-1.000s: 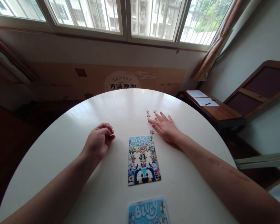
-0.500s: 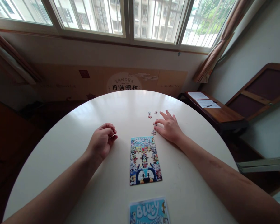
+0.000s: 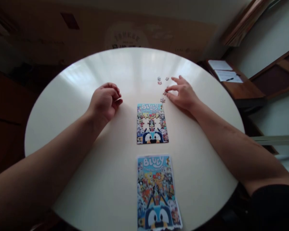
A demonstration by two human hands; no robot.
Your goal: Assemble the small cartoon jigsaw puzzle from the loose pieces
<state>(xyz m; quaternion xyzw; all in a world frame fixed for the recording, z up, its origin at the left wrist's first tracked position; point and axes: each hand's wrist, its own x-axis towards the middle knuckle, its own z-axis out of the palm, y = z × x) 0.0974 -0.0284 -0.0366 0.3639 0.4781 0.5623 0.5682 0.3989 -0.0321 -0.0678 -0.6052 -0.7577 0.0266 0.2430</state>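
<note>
A partly assembled Bluey puzzle (image 3: 153, 136) lies on the white round table (image 3: 115, 179), with gaps in its middle. Beyond its upper right corner are several loose pieces, among them a pink piece (image 3: 159, 82) and one nearer the puzzle (image 3: 162, 100). My right hand (image 3: 183, 93) rests beside them, thumb and index finger pinched on a small puzzle piece (image 3: 165, 93). To the left of the puzzle, my left hand (image 3: 106, 100) lies on the table with its fingers curled; whether anything is inside them is hidden.
A Bluey reference picture (image 3: 156, 192) lies at the near side of the table. On the right stands a wooden side table (image 3: 245, 89) with papers (image 3: 227, 76) and a pen. A large cardboard panel leans behind the table.
The view has tilted down, so the windows are out of sight and the whole reference picture shows. Both hands have stayed in about the same places on the table.
</note>
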